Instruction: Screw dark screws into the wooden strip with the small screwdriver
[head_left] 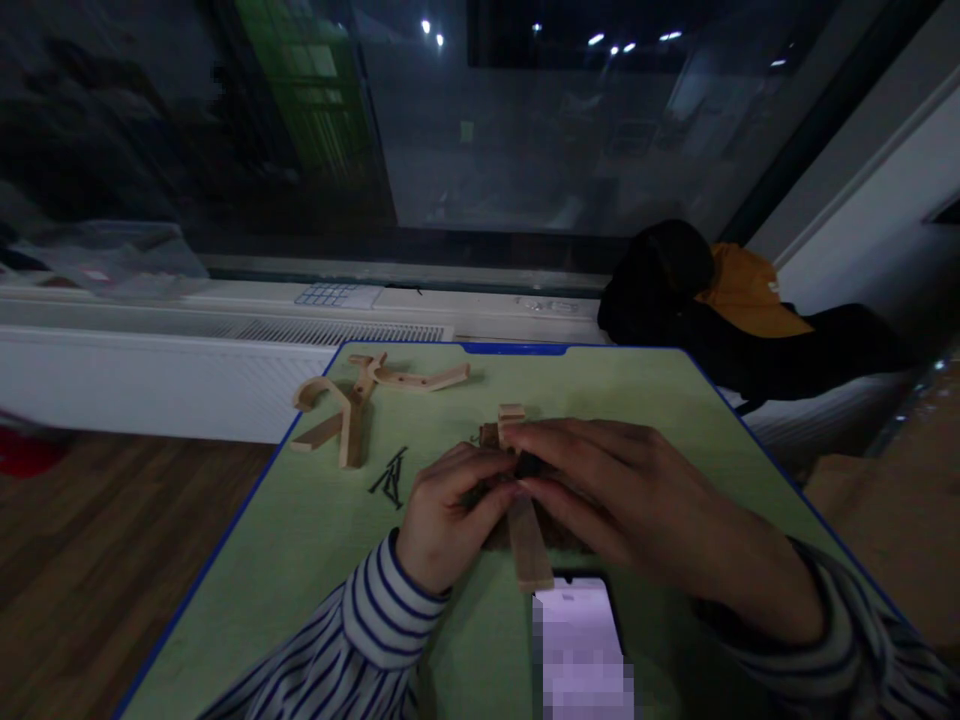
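Observation:
On the table, a flat wooden strip (529, 548) runs toward me beneath my fingers, with a small wooden block (511, 411) at its far end. My left hand (457, 510) pinches at the strip's left side, thumb and index finger closed. From the right, my right hand (622, 480) reaches over the strip, its fingers bent and meeting the left fingertips. A small dark piece (529, 464) shows between the fingertips; its kind is hard to tell. Brown material (495, 537) lies under the hands, mostly hidden. Several dark screws (390, 478) lie left of my left hand.
Curved and straight wooden pieces (352, 405) lie at the table's back left. A lit phone (581, 640) rests near me, just below the strip. Beyond the blue-edged table (247, 610) are a radiator (150, 375), a windowsill, and a yellow cap (754, 292) on dark cloth.

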